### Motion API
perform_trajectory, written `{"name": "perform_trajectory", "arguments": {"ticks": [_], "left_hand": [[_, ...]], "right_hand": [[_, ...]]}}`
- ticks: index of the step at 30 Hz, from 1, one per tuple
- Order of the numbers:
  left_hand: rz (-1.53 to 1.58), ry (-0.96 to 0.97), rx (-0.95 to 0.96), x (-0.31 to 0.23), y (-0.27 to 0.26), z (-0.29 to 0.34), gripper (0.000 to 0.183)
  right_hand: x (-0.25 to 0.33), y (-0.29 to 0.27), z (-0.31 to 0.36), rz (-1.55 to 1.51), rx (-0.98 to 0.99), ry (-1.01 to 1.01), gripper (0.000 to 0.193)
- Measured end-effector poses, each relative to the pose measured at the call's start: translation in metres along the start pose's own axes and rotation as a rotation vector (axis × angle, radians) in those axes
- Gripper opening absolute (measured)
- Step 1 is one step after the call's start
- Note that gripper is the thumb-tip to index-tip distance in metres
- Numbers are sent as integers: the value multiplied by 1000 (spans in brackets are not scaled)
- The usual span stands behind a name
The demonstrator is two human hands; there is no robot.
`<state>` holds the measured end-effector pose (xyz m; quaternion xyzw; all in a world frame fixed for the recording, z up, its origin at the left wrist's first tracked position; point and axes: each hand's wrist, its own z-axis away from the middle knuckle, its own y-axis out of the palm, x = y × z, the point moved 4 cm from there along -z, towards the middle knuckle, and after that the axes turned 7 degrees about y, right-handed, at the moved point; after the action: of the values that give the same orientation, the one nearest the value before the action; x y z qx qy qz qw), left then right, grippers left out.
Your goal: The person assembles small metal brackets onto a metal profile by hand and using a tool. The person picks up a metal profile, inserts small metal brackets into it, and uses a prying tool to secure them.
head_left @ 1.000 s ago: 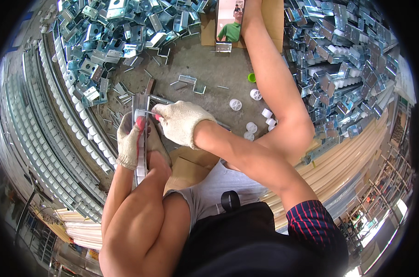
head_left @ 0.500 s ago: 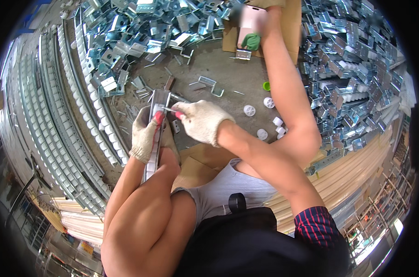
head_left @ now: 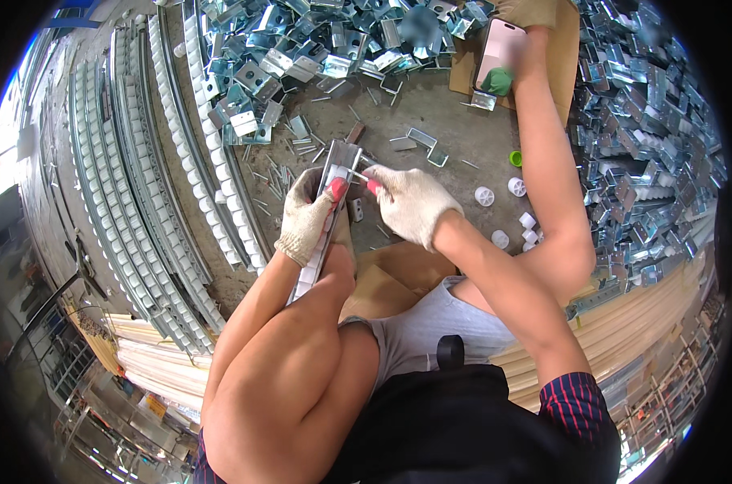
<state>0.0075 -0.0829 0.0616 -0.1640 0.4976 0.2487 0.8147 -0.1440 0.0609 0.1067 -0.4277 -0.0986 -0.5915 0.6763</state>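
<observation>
My left hand [head_left: 305, 222], in a white knit glove with red at the thumb, is closed round a metal channel [head_left: 346, 153] fitted with a row of white rollers [head_left: 308, 276]. The channel slants upward from my bent left leg. In a similar glove, my right hand [head_left: 414, 202] pinches a thin metal pin [head_left: 361, 175] between thumb and fingers. The pin lies crosswise against the channel's right side, close to my left thumb. Whether its tip sits inside a hole is too small to tell.
Roller tracks [head_left: 128, 161] lie in rows at left. Metal brackets [head_left: 317, 48] are heaped ahead, more brackets [head_left: 640, 129] at right. Loose pins [head_left: 279, 179], white wheels [head_left: 484, 196] and a green cap [head_left: 516, 158] lie on the floor. A phone [head_left: 501, 47] rests by my right foot on cardboard.
The whole view has shifted, so the scene sits farther right in it. Both hands keep their grips, with the pin still at the channel's side.
</observation>
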Motion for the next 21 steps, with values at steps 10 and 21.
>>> {"name": "perform_trajectory", "arguments": {"ticks": [10,21], "left_hand": [[69,9,34,9,-7,2,48],[-87,24,-33,2,1,4,45]], "right_hand": [[9,10,4,-72,-25,30,36],[-3,10,8,-144,-87,-18,31]]}}
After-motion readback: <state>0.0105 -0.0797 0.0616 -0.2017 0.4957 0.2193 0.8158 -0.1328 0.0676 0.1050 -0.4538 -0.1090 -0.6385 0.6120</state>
